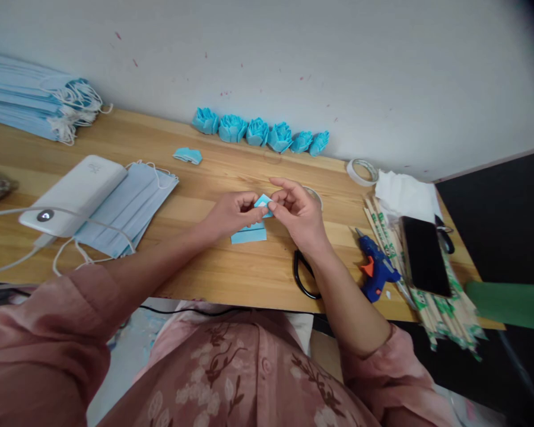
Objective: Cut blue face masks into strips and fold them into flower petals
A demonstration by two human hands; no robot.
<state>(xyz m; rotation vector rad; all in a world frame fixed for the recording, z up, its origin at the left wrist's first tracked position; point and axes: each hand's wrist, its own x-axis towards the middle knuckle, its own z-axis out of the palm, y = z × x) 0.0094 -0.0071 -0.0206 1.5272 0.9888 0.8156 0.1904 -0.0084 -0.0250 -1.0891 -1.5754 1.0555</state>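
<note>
A person in a pink patterned shirt (249, 379) works a single small blue piece (263, 202) with both hands at a wooden counter (196, 190). The piece sits between the hands, just above the counter: the left hand (232, 213) pinches its left side, while the thumb and fingertips of the right hand (303, 214) grip its right edge. Just below them lies blue material (248, 236) crossed by a dark line; whether it is one strip or two cannot be told. Six blue flowers (257, 132) stand in a row by the wall (293, 47), with one loose blue scrap (188, 156) nearer the left hand. At left, one white power bank (78, 190) rests beside a few face masks (133, 204); a thick mask stack (22, 101), too dense to count, fills the corner. At right are one blue glue gun (376, 264), one dark phone (425, 255) and one white tape roll (362, 172). Clear wrappers (442, 311) printed in green, uncounted, hold pale wooden sticks (376, 219) and lie partly beneath the phone. One black loop handle (299, 279) shows beside the right forearm.
</note>
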